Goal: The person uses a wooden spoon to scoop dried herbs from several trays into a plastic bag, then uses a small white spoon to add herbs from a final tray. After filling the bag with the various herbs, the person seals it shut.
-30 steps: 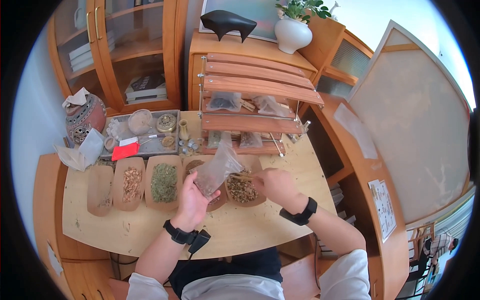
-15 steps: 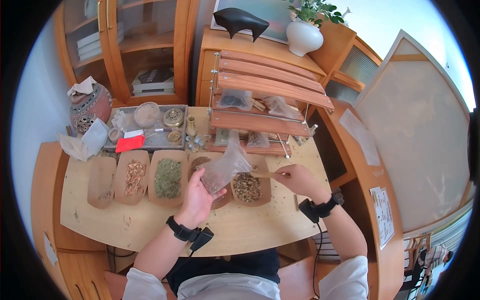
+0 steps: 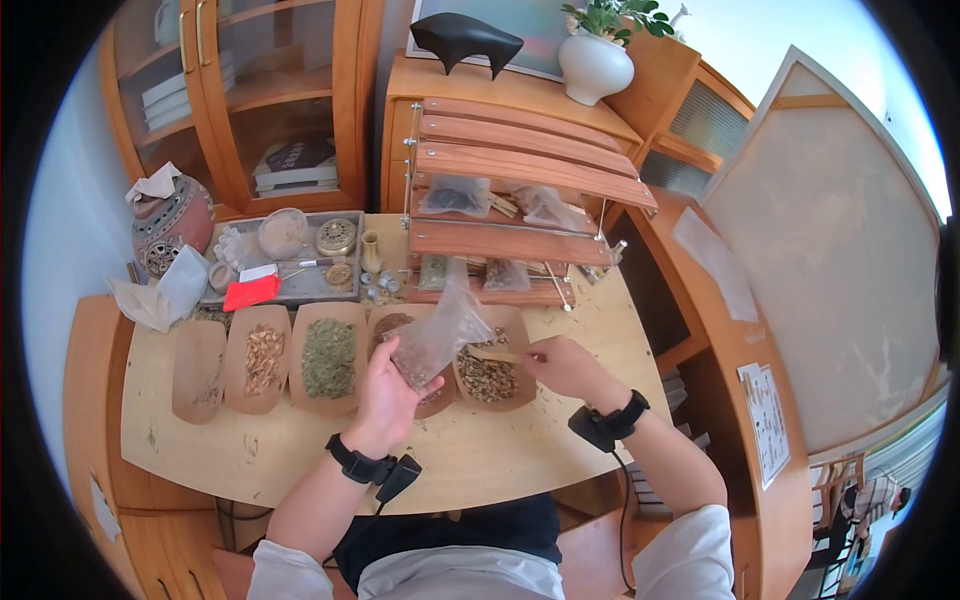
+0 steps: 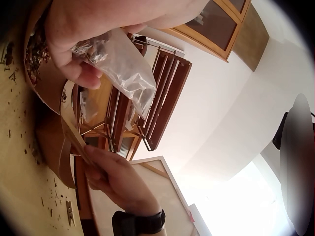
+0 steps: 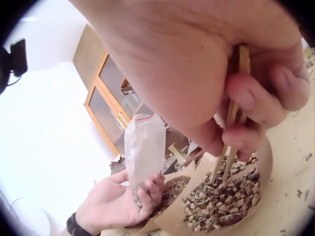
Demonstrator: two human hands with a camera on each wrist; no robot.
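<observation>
In the head view my left hand (image 3: 385, 400) holds a clear zip bag (image 3: 445, 325) with small brownish bits in its bottom; its mouth end points up and to the right. The left wrist view shows fingers curled round the bag's lower end. My right hand (image 3: 575, 370) grips wooden tongs (image 3: 497, 355). Their tips reach into the right-most paper tray (image 3: 512, 322), among chopped dried pieces (image 5: 224, 199), as the right wrist view shows. Another paper tray with reddish-brown bits (image 5: 174, 191) lies under the left hand, partly hidden by it.
Further left stand paper trays of green herb (image 3: 328, 358), orange-brown chips (image 3: 264, 355) and a few scraps (image 3: 207, 390). Behind them a grey tray (image 3: 300, 292) holds jars and a brass burner. A slatted wooden rack (image 3: 510, 242) with bagged goods rises at the back. A clothespin (image 4: 70, 213) lies on the table.
My right hand drew the tongs rightward from the tray, then brought them back left, tips down among the dried pieces. The left hand keeps holding the bag in about the same place.
</observation>
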